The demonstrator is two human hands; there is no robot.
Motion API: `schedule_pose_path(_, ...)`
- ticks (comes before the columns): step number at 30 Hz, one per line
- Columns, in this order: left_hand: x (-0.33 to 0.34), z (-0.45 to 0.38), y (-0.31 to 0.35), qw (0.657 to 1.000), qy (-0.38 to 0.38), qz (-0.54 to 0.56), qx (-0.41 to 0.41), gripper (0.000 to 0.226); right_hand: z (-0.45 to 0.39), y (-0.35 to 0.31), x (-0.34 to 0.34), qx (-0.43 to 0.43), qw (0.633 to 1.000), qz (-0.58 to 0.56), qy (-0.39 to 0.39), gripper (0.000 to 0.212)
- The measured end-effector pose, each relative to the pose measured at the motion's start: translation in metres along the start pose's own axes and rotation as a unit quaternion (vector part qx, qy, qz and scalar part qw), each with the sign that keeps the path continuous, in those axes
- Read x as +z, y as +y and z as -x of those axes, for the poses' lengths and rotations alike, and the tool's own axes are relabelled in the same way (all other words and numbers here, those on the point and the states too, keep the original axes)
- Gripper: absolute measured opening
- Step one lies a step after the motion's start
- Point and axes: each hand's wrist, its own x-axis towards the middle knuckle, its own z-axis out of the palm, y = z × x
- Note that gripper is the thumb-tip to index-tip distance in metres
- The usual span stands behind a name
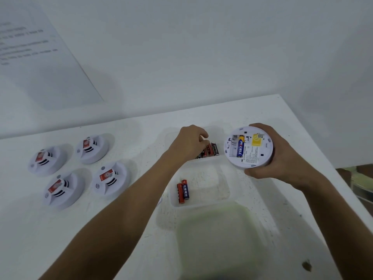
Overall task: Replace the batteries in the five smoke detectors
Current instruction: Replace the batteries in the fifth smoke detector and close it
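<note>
Right grip (282, 156) holding smoke detector (248, 147), left grip (190, 143) pinching a battery (209, 148) in tray (222, 158)

The blue and yellow battery (240, 147) seated in the open back of the smoke detector (248, 147) reads "PKCELL" in white letters — the one brand that can be made out. The white label (251, 155) beside it carries small print too fine to read, and the sheet of paper (38, 55) on the wall bears blurred lines of text — illegible
</note>
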Motion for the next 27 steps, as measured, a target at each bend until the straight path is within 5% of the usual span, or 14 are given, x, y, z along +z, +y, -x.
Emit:
schedule_pose_path(4,-0.014,0.022,0.011,0.994,0.036,0.093,0.037,0.017,-0.004,-0.006,0.003,-0.011,1.0,-0.014,-0.016,0.092)
schedule_pose_path(11,-0.04,0.06,0.024,0.975,-0.053,0.188,0.108,0.03,-0.007,-0.017,0.01,-0.029,0.999,-0.021,-0.041,0.092)
schedule_pose_path(27,-0.035,0.069,0.03,0.979,-0.082,0.139,0.123,0.046,-0.013,-0.018,0.031,-0.077,0.997,0.021,-0.021,0.089)
